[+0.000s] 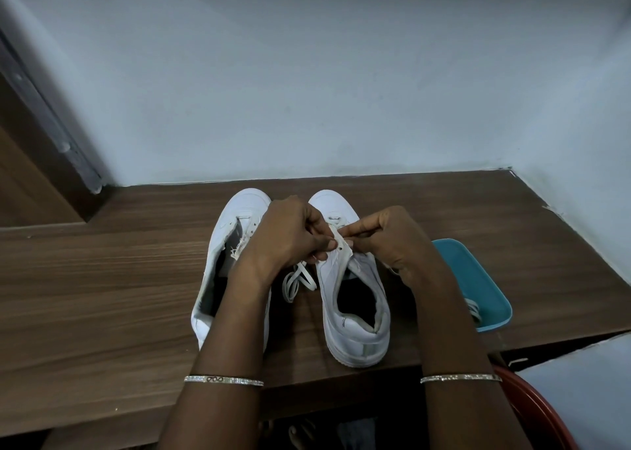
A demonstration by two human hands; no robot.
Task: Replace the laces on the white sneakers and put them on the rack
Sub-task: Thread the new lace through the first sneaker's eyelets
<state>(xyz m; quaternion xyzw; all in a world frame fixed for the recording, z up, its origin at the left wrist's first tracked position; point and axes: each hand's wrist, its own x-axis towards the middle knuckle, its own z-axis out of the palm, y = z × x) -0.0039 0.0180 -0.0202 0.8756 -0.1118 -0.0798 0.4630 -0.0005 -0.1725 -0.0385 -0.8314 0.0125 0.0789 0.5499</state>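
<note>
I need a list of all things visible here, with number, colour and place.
white leather sneakers: two, white, side by side on table
flat shoelace: one, white, on table between sneakers
plastic tray: one, teal, table's right edge
wooden table: one, brown, against pale wall
round plastic object: one, red, lower right corner
metal bangles: two, silver, one per wrist
left hand, right hand: both pinch eyelet flap of sneaker nearer tray

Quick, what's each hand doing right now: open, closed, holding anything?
Left hand: closed, gripping the eyelet flap of the sneaker beside the teal tray.
Right hand: closed, pinching the same eyelet flap.
</note>
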